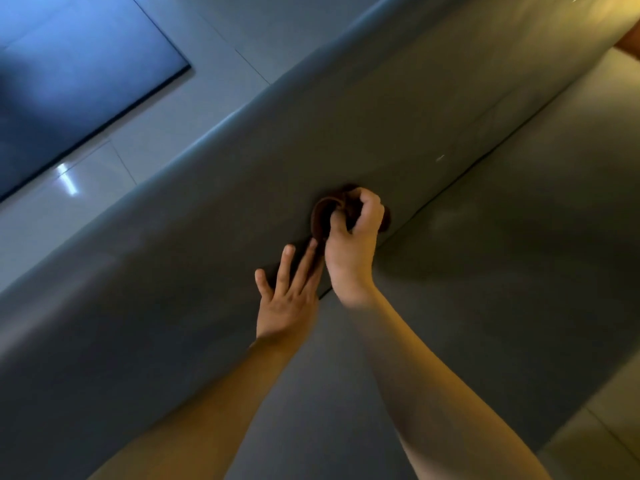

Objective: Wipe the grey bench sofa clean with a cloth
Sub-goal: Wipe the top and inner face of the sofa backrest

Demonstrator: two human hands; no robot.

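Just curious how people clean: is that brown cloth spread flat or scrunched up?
Scrunched up. The cloth shows only as a dark wad gripped in the curled fingers of the right hand, against the sofa.

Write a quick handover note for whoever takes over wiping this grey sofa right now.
Right hand: grips the brown cloth, pressed on the grey bench sofa at the seam between backrest and seat.
Left hand: open, fingers flat on the backrest beside the seam.
Done: cannot tell which areas are wiped.
Left: probably the rest of the seam, then seat and backrest.
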